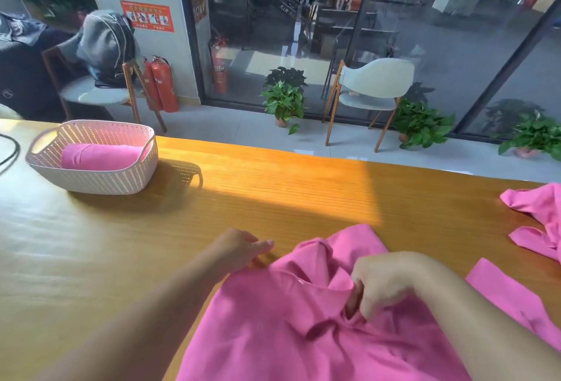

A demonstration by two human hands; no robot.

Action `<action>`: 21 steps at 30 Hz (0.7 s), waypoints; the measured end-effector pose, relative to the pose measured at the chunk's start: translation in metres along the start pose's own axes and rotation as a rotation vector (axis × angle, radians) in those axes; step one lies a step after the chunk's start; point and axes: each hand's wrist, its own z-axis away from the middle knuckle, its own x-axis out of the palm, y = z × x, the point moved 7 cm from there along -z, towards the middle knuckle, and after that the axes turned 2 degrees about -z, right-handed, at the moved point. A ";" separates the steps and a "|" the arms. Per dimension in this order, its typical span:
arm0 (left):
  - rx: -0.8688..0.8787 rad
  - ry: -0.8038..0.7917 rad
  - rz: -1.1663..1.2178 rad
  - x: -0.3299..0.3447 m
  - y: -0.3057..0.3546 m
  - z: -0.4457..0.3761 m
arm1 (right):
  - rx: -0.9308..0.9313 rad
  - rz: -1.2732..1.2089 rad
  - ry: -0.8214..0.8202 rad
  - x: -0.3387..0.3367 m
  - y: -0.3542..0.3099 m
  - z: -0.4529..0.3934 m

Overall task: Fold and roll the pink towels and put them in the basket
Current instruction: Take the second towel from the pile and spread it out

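Head view: a rumpled pink cloth towel [273,320] is pinched by the right hand [382,280], its edge at 10 o'clock touched by the relaxed left hand [236,248]; "03" [344,3] is legible on glass.

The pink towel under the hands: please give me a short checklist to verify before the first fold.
1. Towel lies flat: not ok, bunched at the middle.
2. Right hand grips the cloth: ok, it pinches a fold.
3. Left hand is at the towel's edge: ok, fingers relaxed.
4. Basket has room: ok, one rolled towel inside.
5. Towel's near edge is straight: cannot tell, out of view.
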 end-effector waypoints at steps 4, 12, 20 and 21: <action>0.031 -0.324 0.227 0.031 0.008 -0.001 | -0.007 -0.313 0.169 -0.033 0.010 -0.005; 0.103 -0.511 0.510 0.047 0.037 0.014 | 0.096 -0.024 0.635 -0.044 0.038 -0.041; 0.140 -0.070 -0.459 -0.052 0.079 -0.002 | 0.471 -0.025 1.011 -0.083 0.084 0.008; 0.092 -0.106 -0.659 -0.053 0.074 -0.004 | 0.488 -0.030 1.065 -0.087 0.085 0.016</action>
